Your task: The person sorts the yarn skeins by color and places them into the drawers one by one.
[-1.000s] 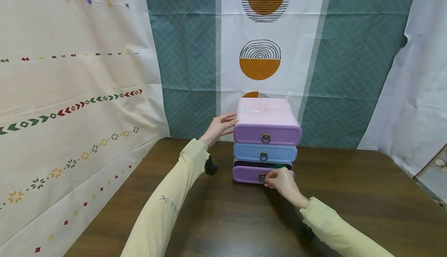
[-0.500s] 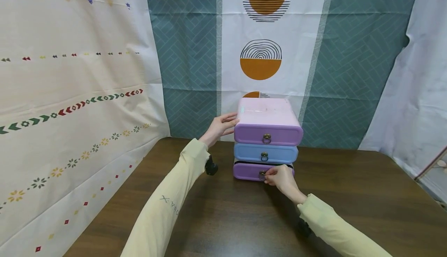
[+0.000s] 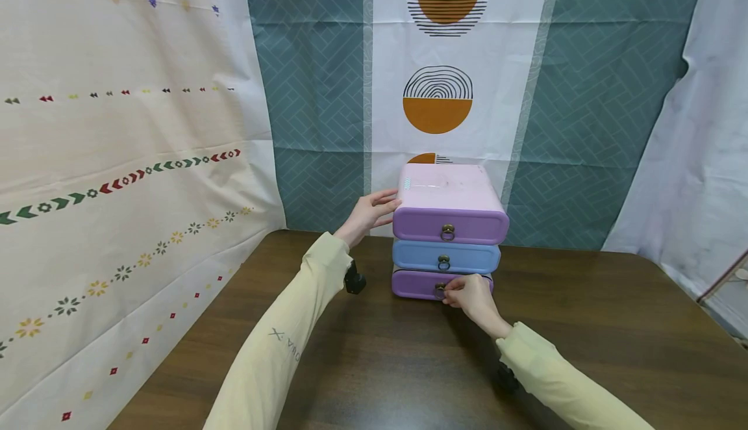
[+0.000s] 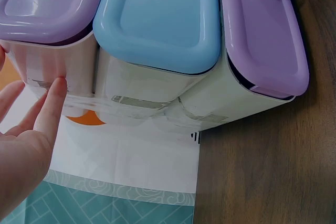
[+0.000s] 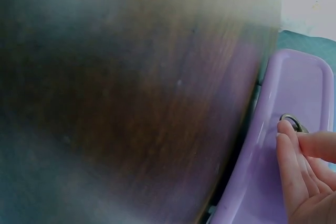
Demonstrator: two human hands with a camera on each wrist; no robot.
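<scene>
Three small drawers are stacked in a pale cabinet: a purple top drawer (image 3: 421, 225), a blue middle drawer (image 3: 417, 256) and a purple bottom drawer (image 3: 415, 285), each with a brass ring pull. My right hand (image 3: 472, 299) pinches the ring pull (image 5: 290, 117) of the bottom drawer between thumb and fingers. Only a thin dark gap shows above that drawer's front. With fingers fairly straight, my left hand (image 3: 368, 215) rests against the left side of the cabinet's pink top (image 3: 450, 186). In the left wrist view its fingertips (image 4: 59, 86) touch the top unit's side wall.
The cabinet stands on a dark brown wooden table (image 3: 362, 365), near its back edge. Behind it hangs a teal and white curtain (image 3: 315, 92); a cream patterned cloth (image 3: 128, 125) hangs on the left. A thin rod (image 3: 721, 277) shows at the far right.
The bottom drawer has slid inward from partly open to almost closed, hiding the dark, greenish contents seen earlier. My right hand moved slightly with it; the left hand stayed at the cabinet's side.
</scene>
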